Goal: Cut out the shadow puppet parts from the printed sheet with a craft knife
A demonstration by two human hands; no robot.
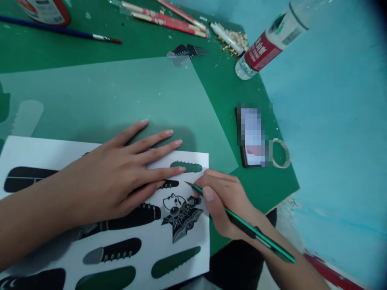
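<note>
My left hand (pixel 121 177) lies flat with fingers spread on a white printed sheet (pixel 184 241), pressing it onto a translucent plastic sheet (pixel 121 92). The white sheet carries black elongated shapes, a small figure design (pixel 179 213) and several cut-out holes that show green. My right hand (pixel 223 201) is closed round a green craft knife (pixel 242 223), held like a pen. The blade tip (pixel 189 184) touches the paper just left of my right thumb, below a cut-out (pixel 186 166) near the sheet's upper right corner.
A green cutting mat (pixel 242 92) covers the table. On it are a phone (pixel 252 137), a tape ring (pixel 279 153), a lying water bottle (pixel 269 42), a paintbrush (pixel 60 32), wrapped chopsticks (pixel 169 20), black cut-out pieces (pixel 187 51), and a red-labelled container (pixel 45 10).
</note>
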